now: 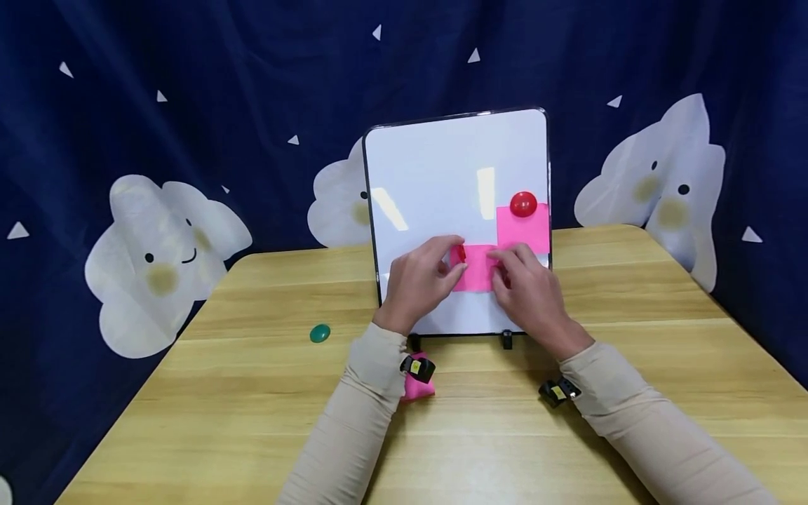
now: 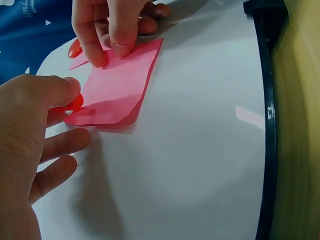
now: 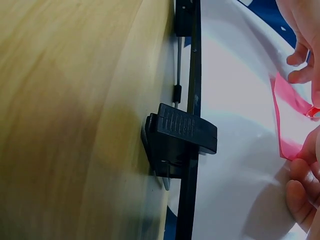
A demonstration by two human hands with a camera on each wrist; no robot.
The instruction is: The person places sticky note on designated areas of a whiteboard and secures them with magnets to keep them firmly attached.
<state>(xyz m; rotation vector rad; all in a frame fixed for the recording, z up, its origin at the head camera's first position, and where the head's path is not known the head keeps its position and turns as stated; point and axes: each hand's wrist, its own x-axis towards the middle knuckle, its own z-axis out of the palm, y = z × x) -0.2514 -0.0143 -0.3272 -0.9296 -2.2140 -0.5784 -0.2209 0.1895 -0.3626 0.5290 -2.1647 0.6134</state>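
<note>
A bright pink sticky note (image 1: 473, 270) lies against the lower part of a whiteboard (image 1: 429, 175). At its left edge my left hand (image 1: 416, 282) pinches a red round magnet (image 2: 76, 102) between thumb and forefinger, the other fingers spread. On the opposite edge, my right hand (image 1: 532, 293) pinches the note with thumb and fingertips. The note's free edge curls slightly off the board in the left wrist view. Up and to the right, a second pink note (image 1: 525, 235) hangs under another red magnet (image 1: 523, 204).
A green magnet (image 1: 320, 333) lies on the wooden table (image 1: 252, 407) left of the board. Partly behind my left wrist is more pink paper (image 1: 418, 390). Black feet (image 3: 177, 130) support the board's lower edge. A dark blue curtain (image 1: 221, 84) hangs behind.
</note>
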